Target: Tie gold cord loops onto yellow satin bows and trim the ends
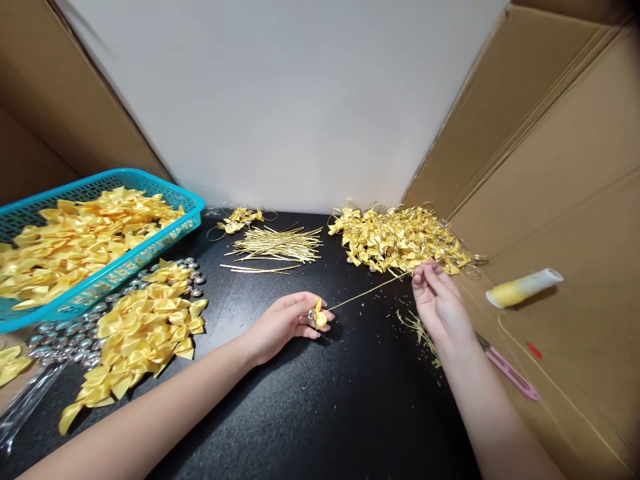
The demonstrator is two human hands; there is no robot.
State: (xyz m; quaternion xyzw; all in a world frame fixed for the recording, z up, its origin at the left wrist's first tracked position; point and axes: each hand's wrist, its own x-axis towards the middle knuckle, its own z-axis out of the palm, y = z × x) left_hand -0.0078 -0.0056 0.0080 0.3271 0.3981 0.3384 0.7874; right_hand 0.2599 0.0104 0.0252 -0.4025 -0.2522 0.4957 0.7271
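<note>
My left hand, in the middle of the black table, pinches a small yellow ribbon bow with a silvery bell or bead at its side. From the bow a thin gold cord runs taut up to the right. My right hand grips the far end of this cord between thumb and fingers, just in front of a heap of finished-looking yellow bows with gold loops. Below that hand lie cord scraps and a pink-handled cutter, partly hidden by my forearm.
At left stands a turquoise basket full of yellow bows. Beside it lie loose yellow bows and silvery beads. A bundle of gold strips lies at the back. A yellow-white thread spool is at right, by cardboard walls.
</note>
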